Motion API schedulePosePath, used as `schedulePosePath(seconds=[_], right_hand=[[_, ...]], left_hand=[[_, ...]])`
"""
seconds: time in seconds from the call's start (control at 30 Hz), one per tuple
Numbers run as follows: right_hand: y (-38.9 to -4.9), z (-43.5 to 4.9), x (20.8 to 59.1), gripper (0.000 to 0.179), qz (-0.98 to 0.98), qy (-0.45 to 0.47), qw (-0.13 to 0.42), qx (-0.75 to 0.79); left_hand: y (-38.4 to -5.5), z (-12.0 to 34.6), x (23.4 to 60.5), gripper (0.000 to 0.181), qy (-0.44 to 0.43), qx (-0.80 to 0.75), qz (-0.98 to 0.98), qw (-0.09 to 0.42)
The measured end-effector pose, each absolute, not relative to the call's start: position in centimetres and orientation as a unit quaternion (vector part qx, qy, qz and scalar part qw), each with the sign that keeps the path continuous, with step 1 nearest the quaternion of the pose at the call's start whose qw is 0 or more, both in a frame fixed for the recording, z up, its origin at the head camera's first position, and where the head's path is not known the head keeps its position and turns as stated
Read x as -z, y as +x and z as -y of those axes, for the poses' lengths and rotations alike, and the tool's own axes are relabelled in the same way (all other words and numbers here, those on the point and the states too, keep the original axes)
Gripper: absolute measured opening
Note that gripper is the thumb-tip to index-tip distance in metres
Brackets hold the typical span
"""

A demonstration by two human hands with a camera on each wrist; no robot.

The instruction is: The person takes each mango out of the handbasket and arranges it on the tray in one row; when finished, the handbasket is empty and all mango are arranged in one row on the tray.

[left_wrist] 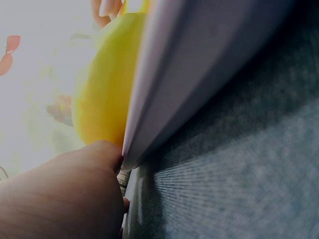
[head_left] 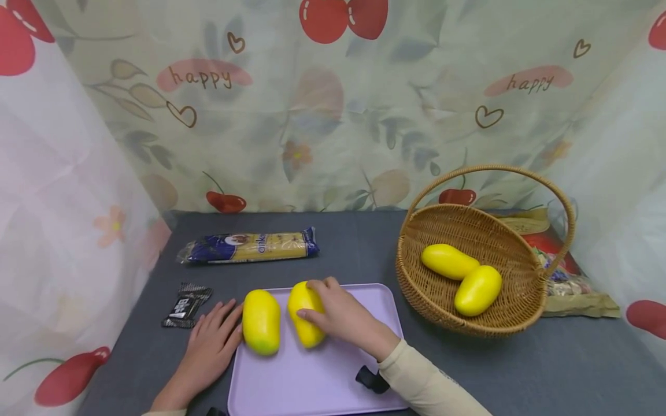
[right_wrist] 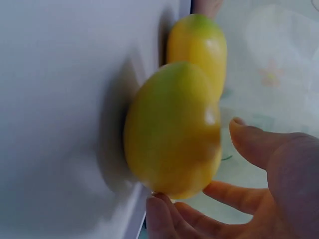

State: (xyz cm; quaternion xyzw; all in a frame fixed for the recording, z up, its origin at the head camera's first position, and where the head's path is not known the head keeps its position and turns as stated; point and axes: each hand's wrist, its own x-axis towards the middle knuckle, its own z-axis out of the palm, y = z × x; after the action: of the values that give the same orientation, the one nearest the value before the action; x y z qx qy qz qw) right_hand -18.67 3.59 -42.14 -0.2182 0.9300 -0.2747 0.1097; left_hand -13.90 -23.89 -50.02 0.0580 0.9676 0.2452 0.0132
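Note:
Two yellow mangoes lie on a lilac tray (head_left: 312,381). My right hand (head_left: 338,312) is over the right mango (head_left: 304,329). In the right wrist view its fingertips (right_wrist: 214,188) are at the far end of that mango, and the thumb stands a little off its side. To the left lies the other mango (head_left: 262,323), greenish at its near end. My left hand (head_left: 210,346) rests with fingers extended at the tray's left rim, right beside this mango. The left wrist view shows the hand against the tray's edge, with the mango (left_wrist: 107,94) just above.
A wicker basket (head_left: 416,289) with a tall handle holds two more mangoes (head_left: 478,290) on the right. Behind it lies a brown and red package (head_left: 577,303). A pasta packet (head_left: 255,247) lies behind the tray, and a small black wrapped packet (head_left: 186,305) to the left.

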Motion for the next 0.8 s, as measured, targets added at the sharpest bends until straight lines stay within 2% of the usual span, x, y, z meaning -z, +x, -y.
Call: schedulePosePath(seconds=[0.2,0.8], right_hand=[[-18.36,-4.02,41.79,0.071,-0.915,-0.242,0.155,0.282],[-18.24,-3.81,42.37,0.074,-0.905,-0.247,0.155,0.309]], left_hand=[[-13.93,24.01,49.92,0.059,0.057,-0.243,-0.968,0.017],[-13.83,23.76,49.63,0.058,0.058,-0.252,-0.966,0.02]])
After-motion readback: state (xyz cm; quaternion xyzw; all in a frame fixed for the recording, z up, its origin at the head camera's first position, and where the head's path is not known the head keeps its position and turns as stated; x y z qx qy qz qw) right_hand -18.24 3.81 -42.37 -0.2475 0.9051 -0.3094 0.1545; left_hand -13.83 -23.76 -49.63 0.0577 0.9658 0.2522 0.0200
